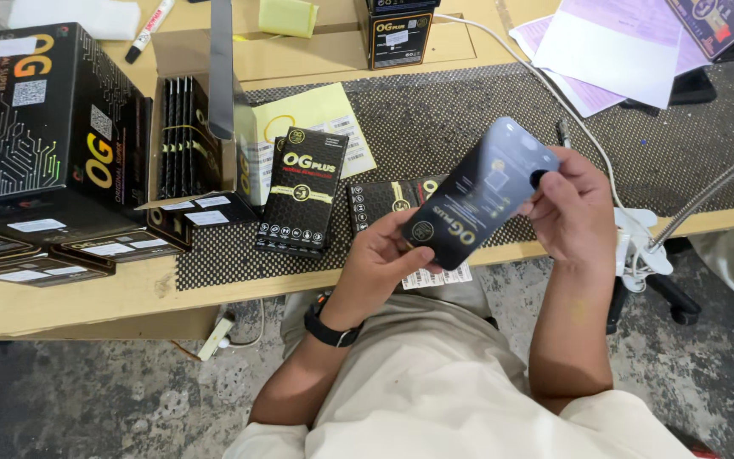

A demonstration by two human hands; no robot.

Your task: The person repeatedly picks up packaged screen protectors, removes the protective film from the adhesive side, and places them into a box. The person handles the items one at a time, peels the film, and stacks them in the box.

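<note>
Spanning both hands (384, 255) — black packet (477, 195)

I see a pale wooden workbench (61, 306) spanning the upper frame, a dark perforated mat (435, 119) across its middle, stained grey concrete floor (95, 399) below, and a white clamp (639, 251) at its right edge.

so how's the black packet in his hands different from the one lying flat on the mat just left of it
The held packet is up off the table, gripped between the left hand and right hand; the flat packet lies untouched on the mesh mat. The held packet is tilted diagonally and blurred; the flat packet sits nearly upright in view and sharp. Both are slim black packets with gold print.
</note>
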